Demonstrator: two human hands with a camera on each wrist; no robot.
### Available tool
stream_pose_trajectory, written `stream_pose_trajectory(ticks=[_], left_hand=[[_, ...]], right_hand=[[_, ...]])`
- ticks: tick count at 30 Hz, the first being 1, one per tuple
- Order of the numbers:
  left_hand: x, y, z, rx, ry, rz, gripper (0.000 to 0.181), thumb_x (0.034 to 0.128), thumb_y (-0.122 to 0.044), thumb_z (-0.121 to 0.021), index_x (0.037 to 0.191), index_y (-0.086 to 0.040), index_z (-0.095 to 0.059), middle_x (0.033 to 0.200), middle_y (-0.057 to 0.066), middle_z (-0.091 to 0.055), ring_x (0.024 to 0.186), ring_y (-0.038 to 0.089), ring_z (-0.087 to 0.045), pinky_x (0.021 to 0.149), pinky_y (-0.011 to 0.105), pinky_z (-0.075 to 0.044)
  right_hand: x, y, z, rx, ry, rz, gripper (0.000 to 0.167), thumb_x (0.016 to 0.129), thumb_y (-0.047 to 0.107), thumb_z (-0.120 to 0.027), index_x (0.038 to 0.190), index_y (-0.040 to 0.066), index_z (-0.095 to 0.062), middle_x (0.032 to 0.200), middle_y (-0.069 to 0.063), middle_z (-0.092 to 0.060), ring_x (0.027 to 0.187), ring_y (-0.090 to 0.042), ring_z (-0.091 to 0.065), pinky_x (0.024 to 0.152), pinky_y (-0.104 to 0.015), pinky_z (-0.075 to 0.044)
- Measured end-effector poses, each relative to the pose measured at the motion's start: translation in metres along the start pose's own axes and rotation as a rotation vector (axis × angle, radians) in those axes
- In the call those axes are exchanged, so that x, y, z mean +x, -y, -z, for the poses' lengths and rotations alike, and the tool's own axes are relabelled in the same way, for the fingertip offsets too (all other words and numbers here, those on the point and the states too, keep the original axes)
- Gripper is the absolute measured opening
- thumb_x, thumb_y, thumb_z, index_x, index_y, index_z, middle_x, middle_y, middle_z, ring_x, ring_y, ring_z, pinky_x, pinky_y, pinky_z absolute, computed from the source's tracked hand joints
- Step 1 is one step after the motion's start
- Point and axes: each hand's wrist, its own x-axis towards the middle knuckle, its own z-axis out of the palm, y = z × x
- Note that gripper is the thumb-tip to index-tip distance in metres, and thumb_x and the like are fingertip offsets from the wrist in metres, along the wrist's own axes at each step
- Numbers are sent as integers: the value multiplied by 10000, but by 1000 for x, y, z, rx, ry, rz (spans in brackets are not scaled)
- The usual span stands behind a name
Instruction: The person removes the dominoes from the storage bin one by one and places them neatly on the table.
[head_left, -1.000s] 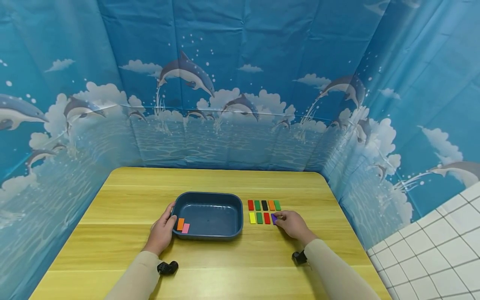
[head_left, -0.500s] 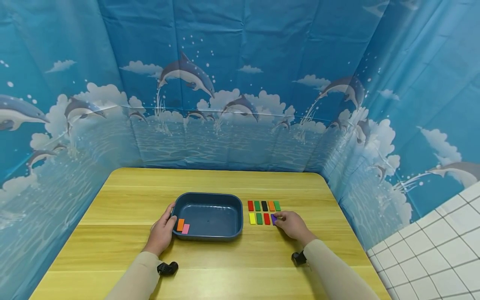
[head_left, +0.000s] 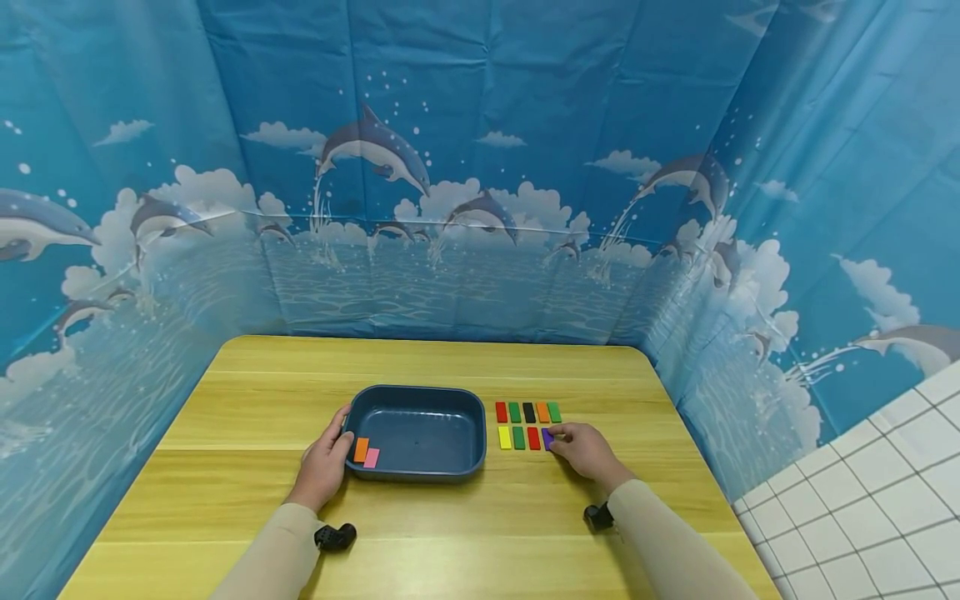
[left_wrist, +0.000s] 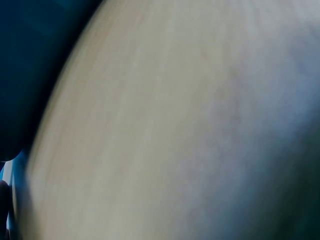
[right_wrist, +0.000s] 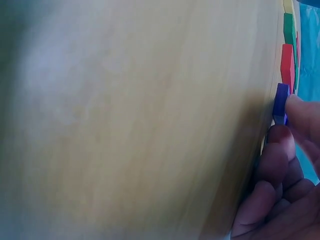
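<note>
My left hand grips the left side of a dark blue plastic basin, its thumb over the rim. Inside the basin, at the left end, lie an orange block and a pink block. To the right of the basin, my right hand holds a flat purple block between thumb and finger, at the right end of the nearer row. In the same row are a red block, a green block and a yellow block. The left wrist view is blurred and mostly shows tabletop.
Behind the nearer row stands a second row with a red block, a black block, an orange block and green ones. The wooden table is bordered by a dolphin-print curtain. White tiles show at right.
</note>
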Motion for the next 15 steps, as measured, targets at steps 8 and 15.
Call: stream_pose_trajectory(ticks=[8,15], left_hand=[[-2,0,0,4,6,5,534,1140,-430,-360,1667,-375,-289,1702,102,-367,1582,389,-326,1281,635,-244],[-2,-1,2,-3,9,7,536,1140,-443,-356,1667,-385,-279,1721,82,-331,1594,371,-306,1289,616,-242]], right_hand=[[1,-4,2,44,12,-4,329,1013,228,-698,1323,129,-747,1238,-117,-749,1041,-230,-671,929,-465,-564],[3,-5,16,216,45,-42,357,1018,300,-697,1338,147,-736,1093,-57,-741,916,-203,-605,757,-320,-494]])
